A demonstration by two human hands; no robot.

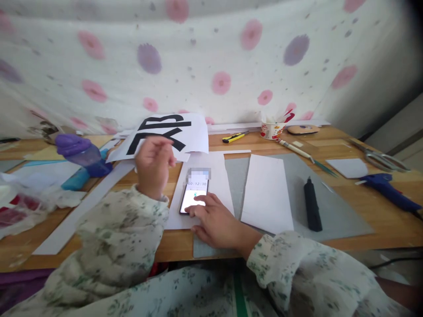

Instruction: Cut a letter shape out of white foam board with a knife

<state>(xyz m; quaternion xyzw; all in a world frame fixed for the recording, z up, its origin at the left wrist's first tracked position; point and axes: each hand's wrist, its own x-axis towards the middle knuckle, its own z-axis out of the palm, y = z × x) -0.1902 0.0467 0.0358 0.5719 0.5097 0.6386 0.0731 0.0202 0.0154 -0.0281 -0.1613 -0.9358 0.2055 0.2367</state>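
A phone (194,191) with a lit screen showing timer digits lies on a white sheet (220,176) near the table's front. My right hand (216,222) reaches over it from the right. Its fingers are stretched out and apart, with fingertips on or just above the lower screen; contact is hard to tell. My left hand (153,165) is raised to the phone's left, its fingers curled in towards the thumb, and no object shows in it. Behind it is a white paper (198,136) with large black printed characters, partly covered by the hand.
On the grey mat (343,220) lie a white card (267,193) and a black pen-shaped tool (311,204). Further right are a blue glue gun (390,191) and scissors (383,158). A yellow cutter (235,137) and paper cup (272,130) stand behind; a purple bottle (82,154) is left.
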